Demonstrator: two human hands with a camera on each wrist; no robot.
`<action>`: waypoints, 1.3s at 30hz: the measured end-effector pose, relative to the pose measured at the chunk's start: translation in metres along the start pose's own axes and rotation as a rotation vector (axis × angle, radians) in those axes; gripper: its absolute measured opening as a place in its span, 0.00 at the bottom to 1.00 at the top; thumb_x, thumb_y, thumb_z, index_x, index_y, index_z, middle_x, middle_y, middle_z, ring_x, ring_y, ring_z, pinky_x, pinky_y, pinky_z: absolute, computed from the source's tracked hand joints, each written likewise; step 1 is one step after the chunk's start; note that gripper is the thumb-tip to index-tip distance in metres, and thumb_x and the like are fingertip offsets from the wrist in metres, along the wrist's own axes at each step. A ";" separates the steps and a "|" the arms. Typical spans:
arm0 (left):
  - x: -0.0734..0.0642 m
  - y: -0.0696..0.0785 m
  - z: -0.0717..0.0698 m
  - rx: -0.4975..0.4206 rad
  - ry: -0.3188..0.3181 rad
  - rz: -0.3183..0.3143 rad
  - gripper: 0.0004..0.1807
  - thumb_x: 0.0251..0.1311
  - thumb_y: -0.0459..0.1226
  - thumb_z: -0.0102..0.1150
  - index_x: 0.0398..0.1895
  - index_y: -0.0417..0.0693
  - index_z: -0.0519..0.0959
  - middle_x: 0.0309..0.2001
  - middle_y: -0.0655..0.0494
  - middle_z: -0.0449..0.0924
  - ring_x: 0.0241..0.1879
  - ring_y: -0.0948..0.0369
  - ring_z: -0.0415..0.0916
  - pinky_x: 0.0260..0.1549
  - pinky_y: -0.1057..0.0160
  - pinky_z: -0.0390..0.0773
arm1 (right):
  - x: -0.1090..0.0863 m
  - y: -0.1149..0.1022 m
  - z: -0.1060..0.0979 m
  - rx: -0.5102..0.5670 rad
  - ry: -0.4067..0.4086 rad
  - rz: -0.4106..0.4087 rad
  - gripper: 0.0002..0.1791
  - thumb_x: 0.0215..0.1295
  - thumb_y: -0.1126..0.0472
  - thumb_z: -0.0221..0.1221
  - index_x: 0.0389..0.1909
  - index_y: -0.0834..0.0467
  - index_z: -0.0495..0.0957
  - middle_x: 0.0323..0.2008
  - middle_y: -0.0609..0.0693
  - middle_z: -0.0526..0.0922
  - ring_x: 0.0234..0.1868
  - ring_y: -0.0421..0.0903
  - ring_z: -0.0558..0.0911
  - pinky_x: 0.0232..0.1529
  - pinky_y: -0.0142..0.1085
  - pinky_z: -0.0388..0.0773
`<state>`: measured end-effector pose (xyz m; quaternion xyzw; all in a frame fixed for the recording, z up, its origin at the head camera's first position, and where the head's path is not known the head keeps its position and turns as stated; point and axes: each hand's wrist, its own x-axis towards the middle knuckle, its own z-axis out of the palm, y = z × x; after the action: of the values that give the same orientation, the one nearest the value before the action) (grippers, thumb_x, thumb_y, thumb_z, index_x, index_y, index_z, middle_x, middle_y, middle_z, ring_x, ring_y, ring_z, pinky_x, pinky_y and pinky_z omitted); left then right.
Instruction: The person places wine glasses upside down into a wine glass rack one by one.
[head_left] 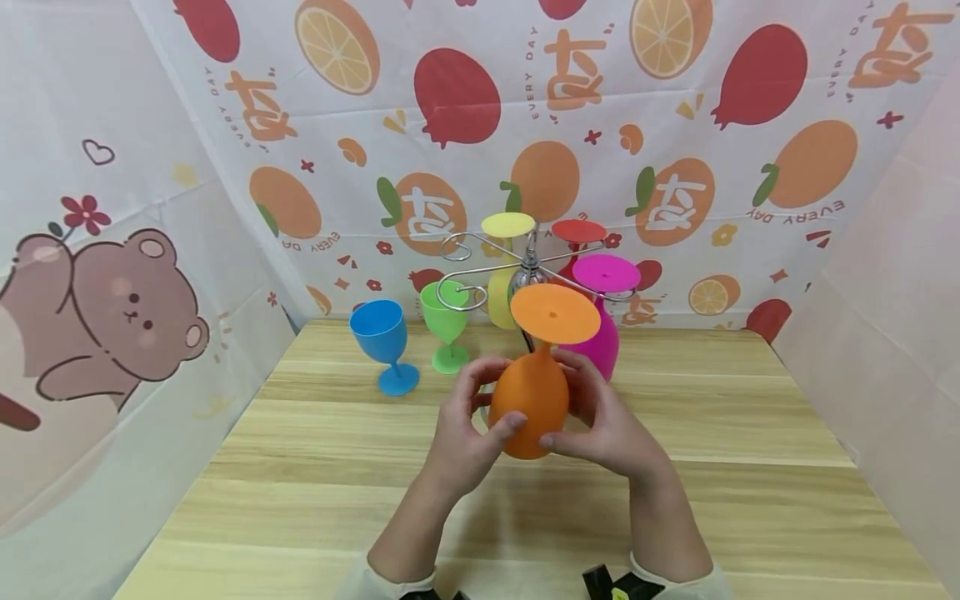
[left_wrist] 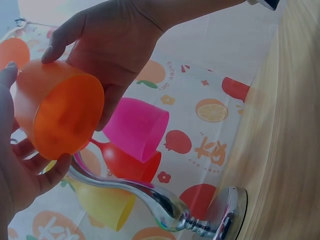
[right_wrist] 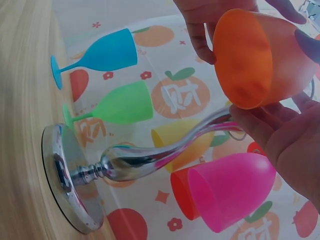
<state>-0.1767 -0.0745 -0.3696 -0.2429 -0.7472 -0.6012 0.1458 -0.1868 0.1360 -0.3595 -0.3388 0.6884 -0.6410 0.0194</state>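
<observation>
An orange plastic goblet [head_left: 529, 404] is upside down between my two hands, its round foot on top by the rack's wire arms. My left hand [head_left: 467, 427] grips the bowl from the left, and my right hand [head_left: 611, 421] holds it from the right; both thumbs lie on the near side. In the right wrist view the goblet's open mouth [right_wrist: 243, 60] hangs above the table. Behind it stands a chrome rack [right_wrist: 135, 162] with curled wire arms. A magenta goblet [head_left: 600, 337], a red goblet [left_wrist: 132, 162] and a yellow goblet [left_wrist: 105, 202] hang inverted from it.
A blue goblet [head_left: 380, 333] and a green goblet [head_left: 446, 315] stand upright on the wooden table [head_left: 300, 500], left of the rack. Fruit-printed cloth [head_left: 480, 179] hangs behind the table, and a bear-printed cloth [head_left: 135, 317] lines the left side. The rack's round base [right_wrist: 72, 180] rests on the table.
</observation>
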 end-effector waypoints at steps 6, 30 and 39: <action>-0.002 0.001 0.004 0.001 0.024 0.062 0.29 0.56 0.46 0.70 0.57 0.53 0.68 0.59 0.60 0.69 0.61 0.58 0.68 0.53 0.56 0.80 | -0.003 0.002 -0.005 -0.017 0.017 -0.015 0.44 0.54 0.67 0.70 0.69 0.56 0.56 0.64 0.58 0.71 0.62 0.49 0.77 0.59 0.38 0.76; -0.006 -0.002 0.017 0.053 -0.027 0.042 0.29 0.61 0.39 0.67 0.65 0.57 0.70 0.61 0.62 0.69 0.62 0.62 0.69 0.56 0.62 0.77 | -0.011 0.000 -0.020 -0.115 0.081 0.056 0.43 0.56 0.64 0.70 0.69 0.52 0.57 0.61 0.55 0.73 0.56 0.51 0.80 0.55 0.39 0.80; -0.006 -0.002 0.020 -0.012 0.013 0.027 0.25 0.60 0.37 0.67 0.60 0.53 0.71 0.60 0.61 0.74 0.61 0.62 0.73 0.56 0.61 0.78 | -0.012 -0.003 -0.020 -0.079 0.086 0.074 0.43 0.56 0.66 0.70 0.69 0.49 0.57 0.62 0.53 0.72 0.57 0.53 0.79 0.53 0.46 0.81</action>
<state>-0.1710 -0.0561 -0.3791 -0.2500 -0.7393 -0.6051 0.1573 -0.1856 0.1598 -0.3580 -0.2856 0.7255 -0.6261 0.0001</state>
